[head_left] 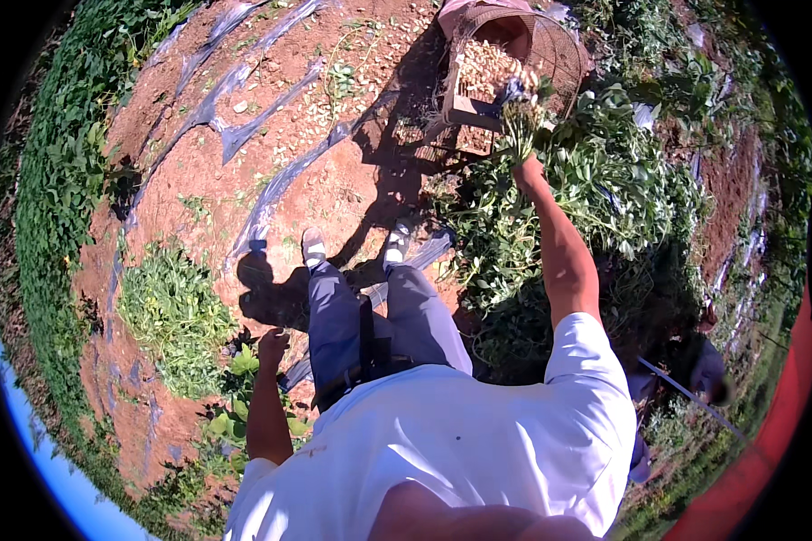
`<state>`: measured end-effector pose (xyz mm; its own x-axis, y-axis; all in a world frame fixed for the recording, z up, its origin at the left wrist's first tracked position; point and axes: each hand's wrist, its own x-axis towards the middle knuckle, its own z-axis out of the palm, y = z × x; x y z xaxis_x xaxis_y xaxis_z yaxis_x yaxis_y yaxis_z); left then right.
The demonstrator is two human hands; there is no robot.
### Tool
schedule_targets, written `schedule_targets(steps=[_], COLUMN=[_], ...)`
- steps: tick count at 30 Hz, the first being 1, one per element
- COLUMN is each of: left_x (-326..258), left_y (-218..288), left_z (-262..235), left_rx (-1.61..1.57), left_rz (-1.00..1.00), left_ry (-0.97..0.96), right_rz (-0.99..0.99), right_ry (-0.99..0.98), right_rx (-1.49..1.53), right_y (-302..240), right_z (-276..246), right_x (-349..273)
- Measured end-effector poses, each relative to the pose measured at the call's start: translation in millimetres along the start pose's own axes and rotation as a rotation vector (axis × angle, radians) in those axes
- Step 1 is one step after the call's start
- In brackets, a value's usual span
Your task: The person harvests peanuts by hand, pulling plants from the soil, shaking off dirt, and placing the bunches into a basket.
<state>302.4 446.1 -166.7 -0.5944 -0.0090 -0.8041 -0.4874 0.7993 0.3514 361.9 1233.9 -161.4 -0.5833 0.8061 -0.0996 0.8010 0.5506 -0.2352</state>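
Observation:
My right hand is stretched forward, its fingers closed round the green stems of a bunch of peanut plants. The root end of the bunch, with pale pods on it, points away from me at the edge of a crate-like container. Loose peanuts lie heaped inside that container, and a curved mesh screen rises at its right side. My left hand hangs low beside my left leg, loosely curled, with nothing visible in it.
A big heap of leafy plants lies under and right of my right arm. Another pile of cut plants is at the left. Torn plastic film strips cross the reddish soil. Dense green rows border the far left.

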Motion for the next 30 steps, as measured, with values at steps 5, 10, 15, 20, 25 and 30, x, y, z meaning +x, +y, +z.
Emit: schedule_targets(steps=[5,10,15,20,25,30], left_x=[-30.3,-16.0,22.4,15.2,-112.1,-110.5], left_y=[-75.4,-80.9,70.1,329.9,514.4,537.1], left_z=[-12.2,-9.7,8.4,110.5,189.7,207.4], left_rx=[0.021,0.109,0.31,-0.281,-0.643,-1.067], left_rz=[-0.127,-0.078,0.456,0.69,0.787,0.565], left_ry=[0.02,0.069,0.321,-0.194,-0.582,-0.945], right_rz=[0.231,0.141,0.08,-0.045,-0.223,-0.295], right_ry=[-0.324,-0.115,-0.138,-0.006,-0.019,-0.095], right_rx=[0.064,0.284,0.874,0.713,0.589,0.465], right_y=[-4.4,-23.0,-7.4,-70.4,-132.3,-153.2], right_z=[42.0,2.5,-16.8,-85.8,-122.7,-162.8], right_x=[-14.5,-8.0,-27.5,-67.5,-123.1,-138.9])
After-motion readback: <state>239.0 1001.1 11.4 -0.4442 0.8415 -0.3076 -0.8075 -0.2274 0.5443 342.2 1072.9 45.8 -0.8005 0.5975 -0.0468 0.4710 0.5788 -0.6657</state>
